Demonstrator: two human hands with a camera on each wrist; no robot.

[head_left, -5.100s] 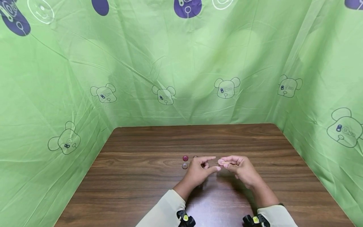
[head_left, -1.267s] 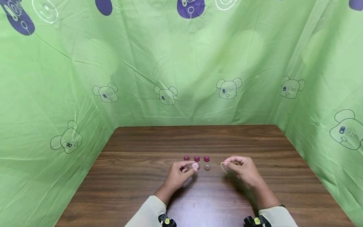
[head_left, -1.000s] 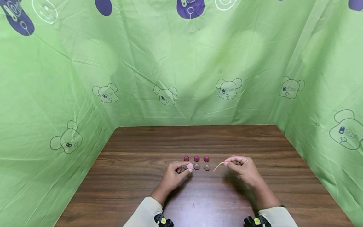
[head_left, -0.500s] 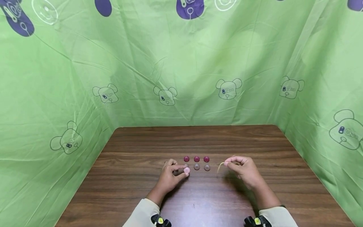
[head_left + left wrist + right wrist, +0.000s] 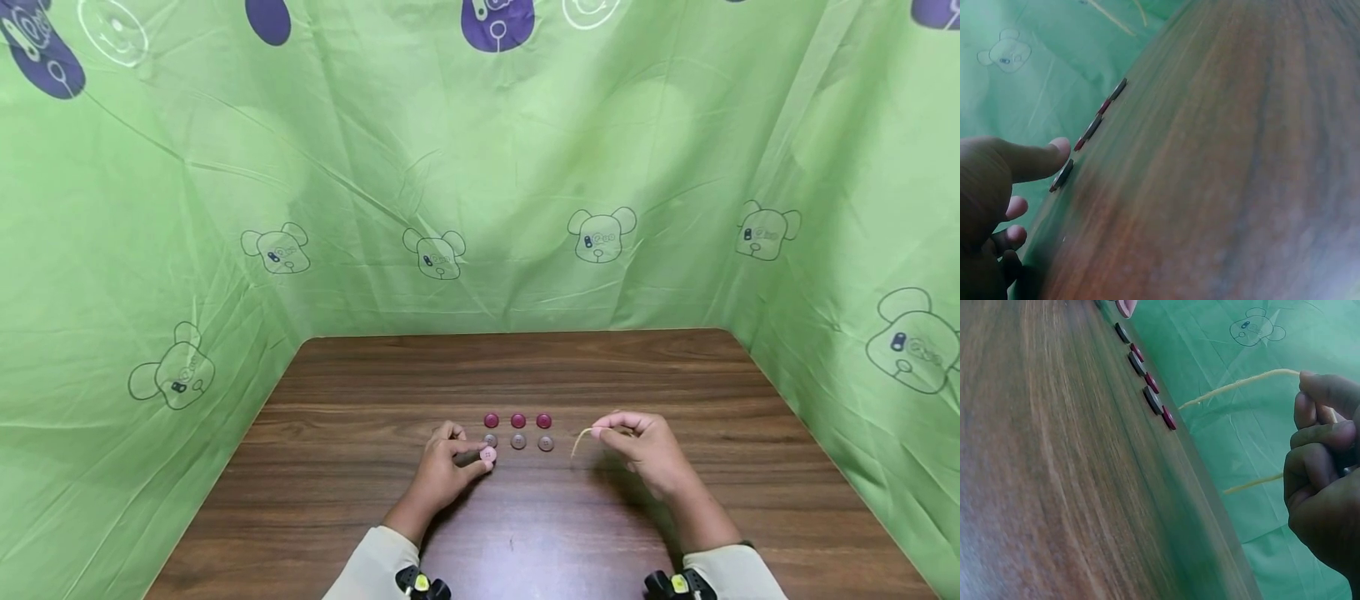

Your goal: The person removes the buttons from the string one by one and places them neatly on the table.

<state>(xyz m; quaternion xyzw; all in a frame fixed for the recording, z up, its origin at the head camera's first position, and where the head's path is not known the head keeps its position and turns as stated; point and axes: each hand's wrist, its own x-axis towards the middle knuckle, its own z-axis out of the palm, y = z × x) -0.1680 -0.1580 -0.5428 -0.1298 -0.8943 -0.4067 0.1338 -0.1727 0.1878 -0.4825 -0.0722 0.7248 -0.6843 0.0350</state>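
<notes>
A: What've you got on the head cam?

B: I can see the left hand point(image 5: 442, 468) pinching the pink button point(image 5: 487, 454), just on the near side of the leftmost grey button point(image 5: 491, 438). Can't tell from my end if it's touching the counter point(image 5: 517, 375). The right hand point(image 5: 645, 446) grips a yellow string point(image 5: 582, 435), free end heading left then drooping toward the near edge.

A: And in between?

B: Two rows of three: maroon buttons point(image 5: 518, 421) at the back, the grey ones in front. Imo the gap is the thing to watch. The pink button is way left of the right hand, so the left hand is the nearer one, and the string's long axis points roughly that way but stops well short.

A: Left wrist?

B: One digit out beside the buttons, which I'm seeing edge-on. Pink one's not showing, so no confirming the pinch there.

A: Right wrist?

B: String clearly held at the fingertips, one length off left, another bit poking out lower down. Something pink at the top edge, too cropped for me to call.
</notes>
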